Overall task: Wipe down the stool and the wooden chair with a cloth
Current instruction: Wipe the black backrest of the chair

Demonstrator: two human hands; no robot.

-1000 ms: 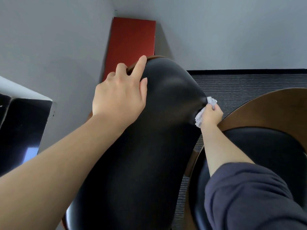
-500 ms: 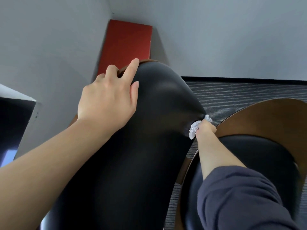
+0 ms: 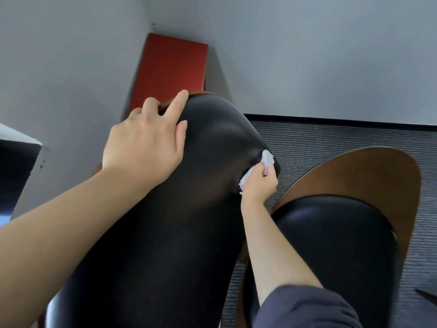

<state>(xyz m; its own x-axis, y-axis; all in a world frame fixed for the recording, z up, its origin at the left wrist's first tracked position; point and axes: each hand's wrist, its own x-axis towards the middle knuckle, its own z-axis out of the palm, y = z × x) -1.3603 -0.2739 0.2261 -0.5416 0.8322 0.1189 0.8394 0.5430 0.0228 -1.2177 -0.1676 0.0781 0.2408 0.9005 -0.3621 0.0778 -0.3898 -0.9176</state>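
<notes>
A wooden chair fills the middle of the view, its tall black padded backrest (image 3: 170, 221) rimmed in brown wood. My left hand (image 3: 146, 147) lies on the upper left of the backrest, fingers curled over the wooden top edge. My right hand (image 3: 259, 183) presses a crumpled white cloth (image 3: 266, 159) against the backrest's right edge. The chair's black seat pad (image 3: 331, 233) on its brown wooden shell (image 3: 369, 171) lies to the lower right. No stool can be picked out.
A red panel (image 3: 170, 72) leans in the wall corner behind the chair. Grey striped carpet (image 3: 331, 138) covers the floor on the right. A dark screen-like object (image 3: 16, 171) with a white frame stands at the left edge.
My right hand with the cloth slid down the backrest's right edge, then a little back up. My left hand kept its hold on the top edge.
</notes>
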